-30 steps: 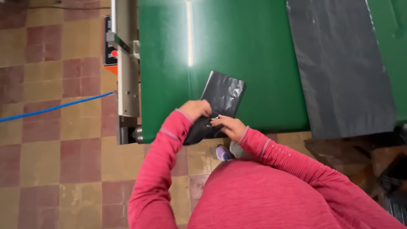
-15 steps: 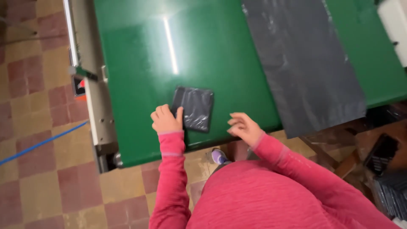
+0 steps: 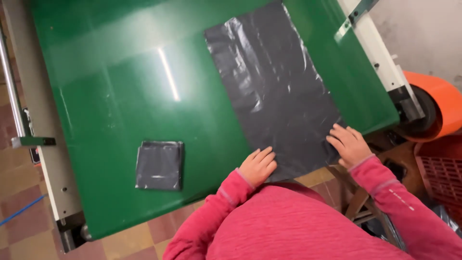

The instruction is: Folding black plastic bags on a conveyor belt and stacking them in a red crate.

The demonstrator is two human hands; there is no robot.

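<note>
Surface: we stood at a wide green table (image 3: pixel 144 96) that sloped across the view, with a tiled floor (image 3: pixel 19 192) below its near edge and a pale metal rail (image 3: pixel 48 159) along its left side.
Flat bag: a long dark grey plastic bag (image 3: pixel 274 86) lay spread flat on the table, its near end reaching the edge closest to us.
Left hand: our left hand (image 3: pixel 258 166) lay palm down on the near left corner of the flat bag, fingers loosely curled and close together, pressing rather than gripping.
Right hand: our right hand (image 3: pixel 350 144) rested on the near right corner of the same bag, fingers stretched out and a little spread, gripping nothing.
Hands together: we kept them well apart, one at each near corner.
Folded bag: a small dark folded square (image 3: pixel 160 165) sat alone on the table to our left, near the edge, clear of both hands.
Background: an orange roller (image 3: pixel 440 103) showed at the right, beside a red crate (image 3: pixel 442 175).
</note>
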